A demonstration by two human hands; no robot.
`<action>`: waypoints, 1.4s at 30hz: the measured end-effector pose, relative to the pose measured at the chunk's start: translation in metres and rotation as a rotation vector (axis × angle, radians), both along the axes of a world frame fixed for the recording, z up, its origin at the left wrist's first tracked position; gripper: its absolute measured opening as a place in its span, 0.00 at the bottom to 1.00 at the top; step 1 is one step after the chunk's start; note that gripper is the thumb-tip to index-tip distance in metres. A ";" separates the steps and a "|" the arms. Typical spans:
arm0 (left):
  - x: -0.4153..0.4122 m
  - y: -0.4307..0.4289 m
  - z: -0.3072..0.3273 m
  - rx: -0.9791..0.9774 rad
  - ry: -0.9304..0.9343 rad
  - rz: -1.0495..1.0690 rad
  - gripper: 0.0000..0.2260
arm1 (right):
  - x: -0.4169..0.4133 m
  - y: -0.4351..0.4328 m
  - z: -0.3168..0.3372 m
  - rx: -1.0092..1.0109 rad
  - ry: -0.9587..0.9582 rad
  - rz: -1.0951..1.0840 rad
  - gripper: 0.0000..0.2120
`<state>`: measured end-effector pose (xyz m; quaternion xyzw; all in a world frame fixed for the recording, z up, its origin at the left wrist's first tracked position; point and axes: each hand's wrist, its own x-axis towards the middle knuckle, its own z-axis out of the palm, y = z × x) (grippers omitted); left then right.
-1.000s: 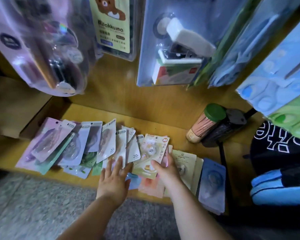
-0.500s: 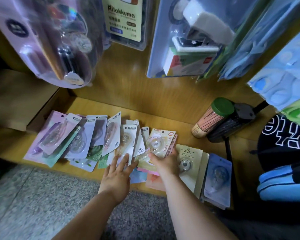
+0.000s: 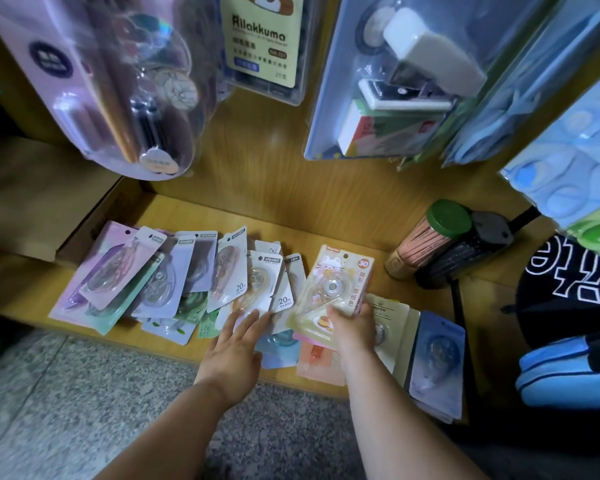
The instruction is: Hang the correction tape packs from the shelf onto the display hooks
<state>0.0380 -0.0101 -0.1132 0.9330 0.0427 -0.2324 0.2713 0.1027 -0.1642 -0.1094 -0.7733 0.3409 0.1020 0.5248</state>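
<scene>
While the right hand [image 3: 352, 332] pinches the lower edge of a yellow correction tape pack [image 3: 333, 289] marked 30, that pack stands tilted up off the others, just below the middle of the head view, toward five o'clock. Its thumb lies on the pack's clear front; the other fingers are hidden behind the card.

At nine o'clock from it, near but apart, the left hand [image 3: 234, 351] lies flat with straight fingers, its tips resting on white packs marked 20 m.

More correction tape packs [image 3: 174, 278] fan out overlapping across the wooden shelf [image 3: 194, 216] toward eight o'clock, lilac, mint and white. A blue pack [image 3: 437, 358] lies at four o'clock from the right hand, overhanging the shelf's front edge.

Toward three o'clock a pencil tube [image 3: 430, 237] with a green lid leans against the back panel.

Hanging above are a purple pack [image 3: 111, 81] at eleven o'clock, a Rilakkuma pack [image 3: 260, 39] at twelve and a stapler pack [image 3: 395, 81] at one. Speckled floor [image 3: 84, 393] fills seven o'clock.
</scene>
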 end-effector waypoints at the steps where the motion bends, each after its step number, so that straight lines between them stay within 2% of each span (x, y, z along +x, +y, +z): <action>1: 0.000 0.001 0.000 -0.021 -0.006 0.011 0.29 | 0.000 -0.005 0.005 0.004 -0.016 -0.008 0.18; 7: -0.005 -0.002 0.024 -0.261 -0.044 0.222 0.30 | -0.014 -0.044 0.049 0.137 -0.120 -0.028 0.17; 10: -0.015 -0.014 0.051 -0.397 -0.015 0.286 0.36 | -0.034 -0.055 0.073 0.212 -0.102 0.052 0.12; 14: -0.038 -0.041 0.109 -0.847 0.078 0.331 0.24 | -0.070 -0.061 0.122 0.291 -0.126 0.180 0.05; 16: -0.055 -0.046 0.133 -1.008 0.095 0.327 0.28 | -0.089 -0.061 0.147 0.345 -0.165 0.229 0.06; 19: -0.080 -0.044 0.153 -1.139 0.106 0.302 0.40 | -0.118 -0.057 0.185 0.414 -0.257 0.282 0.07; 20: -0.090 -0.044 0.162 -1.181 0.105 0.295 0.37 | -0.127 -0.055 0.195 0.408 -0.287 0.296 0.07; 22: -0.104 -0.044 0.179 -1.287 0.085 0.299 0.21 | -0.145 -0.052 0.214 0.354 -0.328 0.340 0.07; 23: -0.111 -0.044 0.189 -1.327 0.066 0.299 0.17 | -0.154 -0.050 0.224 0.327 -0.345 0.363 0.08; 26: -0.124 -0.042 0.219 -1.324 -0.042 0.283 0.15 | -0.177 -0.049 0.250 0.254 -0.393 0.424 0.14; 30: -0.135 -0.050 0.263 -1.298 -0.183 0.245 0.10 | -0.195 -0.059 0.292 0.175 -0.521 0.423 0.04; 32: -0.139 -0.058 0.286 -1.308 -0.246 0.200 0.07 | -0.202 -0.065 0.315 0.175 -0.618 0.395 0.07; 35: -0.140 -0.069 0.319 -1.347 -0.298 0.185 0.07 | -0.209 -0.076 0.347 0.124 -0.734 0.352 0.06; 40: -0.137 -0.080 0.367 -1.263 -0.413 0.226 0.05 | -0.209 -0.107 0.398 0.227 -0.898 0.186 0.07; 42: -0.133 -0.083 0.384 -1.244 -0.443 0.212 0.06 | -0.208 -0.121 0.420 0.190 -0.925 0.162 0.06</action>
